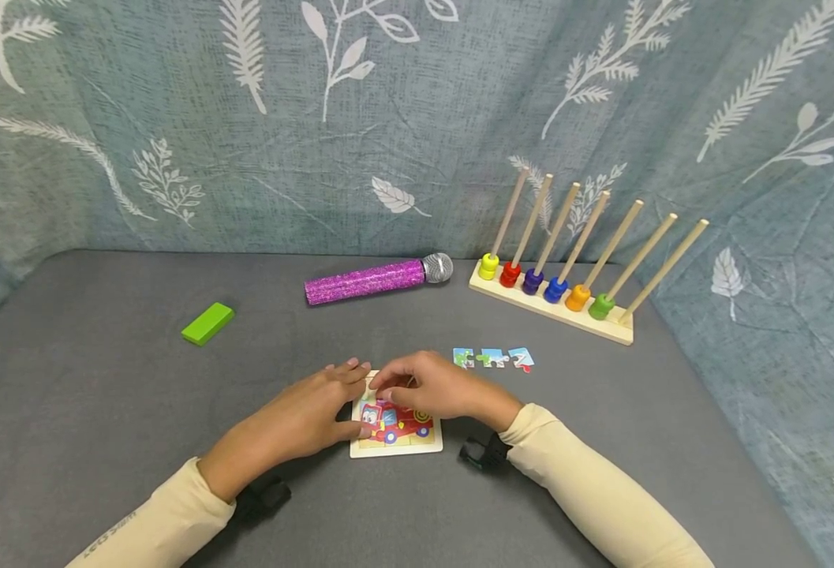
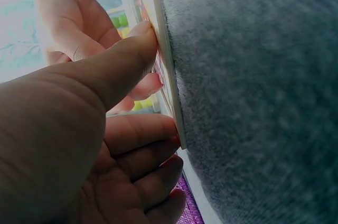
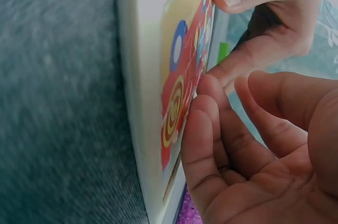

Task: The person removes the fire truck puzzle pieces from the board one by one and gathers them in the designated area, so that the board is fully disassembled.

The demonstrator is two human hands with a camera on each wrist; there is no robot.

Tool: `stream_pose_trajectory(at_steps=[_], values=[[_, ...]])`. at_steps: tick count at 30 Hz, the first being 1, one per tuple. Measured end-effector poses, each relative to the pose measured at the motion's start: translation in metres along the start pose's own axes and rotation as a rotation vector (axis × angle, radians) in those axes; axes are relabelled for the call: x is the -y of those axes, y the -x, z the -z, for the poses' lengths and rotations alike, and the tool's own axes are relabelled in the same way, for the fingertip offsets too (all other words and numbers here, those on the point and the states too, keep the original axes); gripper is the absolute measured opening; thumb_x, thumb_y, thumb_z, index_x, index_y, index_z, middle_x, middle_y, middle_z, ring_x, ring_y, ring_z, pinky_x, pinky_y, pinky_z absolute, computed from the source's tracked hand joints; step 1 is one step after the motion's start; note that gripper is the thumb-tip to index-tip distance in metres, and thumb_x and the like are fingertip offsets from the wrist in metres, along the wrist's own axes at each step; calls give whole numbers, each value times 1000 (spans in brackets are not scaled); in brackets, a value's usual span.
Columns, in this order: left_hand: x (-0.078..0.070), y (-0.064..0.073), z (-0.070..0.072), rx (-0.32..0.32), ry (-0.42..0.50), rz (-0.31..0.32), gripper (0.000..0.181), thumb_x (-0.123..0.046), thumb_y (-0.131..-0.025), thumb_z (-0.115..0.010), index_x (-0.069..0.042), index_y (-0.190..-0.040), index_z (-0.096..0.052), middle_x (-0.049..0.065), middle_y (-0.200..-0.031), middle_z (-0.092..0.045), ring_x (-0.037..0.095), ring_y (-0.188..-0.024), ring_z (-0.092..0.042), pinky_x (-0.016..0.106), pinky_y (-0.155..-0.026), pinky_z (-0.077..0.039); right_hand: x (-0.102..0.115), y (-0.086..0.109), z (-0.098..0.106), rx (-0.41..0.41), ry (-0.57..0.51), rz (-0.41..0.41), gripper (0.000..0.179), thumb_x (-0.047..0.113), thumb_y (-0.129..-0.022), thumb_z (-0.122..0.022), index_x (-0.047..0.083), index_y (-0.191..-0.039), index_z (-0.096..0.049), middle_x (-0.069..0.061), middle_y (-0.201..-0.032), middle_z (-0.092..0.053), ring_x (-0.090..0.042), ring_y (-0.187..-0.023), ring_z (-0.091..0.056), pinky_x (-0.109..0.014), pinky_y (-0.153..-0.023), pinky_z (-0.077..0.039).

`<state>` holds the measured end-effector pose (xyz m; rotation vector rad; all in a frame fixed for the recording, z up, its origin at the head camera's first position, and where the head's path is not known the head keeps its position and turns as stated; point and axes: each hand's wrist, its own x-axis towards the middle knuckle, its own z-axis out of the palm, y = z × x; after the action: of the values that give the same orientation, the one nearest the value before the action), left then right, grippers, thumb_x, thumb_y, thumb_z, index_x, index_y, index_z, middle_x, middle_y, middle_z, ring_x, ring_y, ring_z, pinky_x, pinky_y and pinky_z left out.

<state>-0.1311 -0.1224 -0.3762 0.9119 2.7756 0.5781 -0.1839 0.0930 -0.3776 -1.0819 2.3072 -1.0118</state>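
Observation:
A framed jigsaw puzzle [image 1: 397, 451] with a red fire truck picture lies on the grey table in front of me. My left hand [image 1: 310, 414] steadies it from the left: the thumb [image 2: 132, 49] presses on the picture and the other fingers reach the frame's far left corner. Over the puzzle's upper part is my right hand [image 1: 431, 385], its fingertips [image 3: 195, 123] touching the picture and nothing visible between thumb and forefinger. In the right wrist view the truck's wheels and coiled hose [image 3: 173, 110] show; the right hand hides the upper picture in the head view.
Three loose puzzle pieces [image 1: 491, 358] lie in a row right of the puzzle. Behind stand a purple glittery microphone [image 1: 367, 282] and a wooden peg rack [image 1: 551, 306] with coloured rings. A green block [image 1: 207, 323] lies at left; a patterned curtain [image 1: 282, 173] hangs behind.

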Motion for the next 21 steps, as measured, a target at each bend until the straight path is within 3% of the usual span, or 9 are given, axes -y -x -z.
stream_pose_trajectory(at_steps=[15, 21], values=[[1, 0, 1, 20, -4, -7, 66, -33, -88, -73, 4, -137, -52, 21, -146, -44, 36, -137, -35, 51, -111, -27, 0, -2, -3, 10, 14, 46, 18, 6, -94, -63, 5, -110, -71, -2, -106, -68, -7, -92, -60, -21, -83, -49], [3, 0, 2, 32, -1, -19, 68, -33, -87, -75, 6, -138, -50, 22, -146, -42, 37, -137, -35, 50, -111, -27, 0, -4, -4, 19, 31, 77, 18, 5, -92, -66, 5, -109, -72, 1, -98, -64, -6, -86, -56, -20, -79, -50]])
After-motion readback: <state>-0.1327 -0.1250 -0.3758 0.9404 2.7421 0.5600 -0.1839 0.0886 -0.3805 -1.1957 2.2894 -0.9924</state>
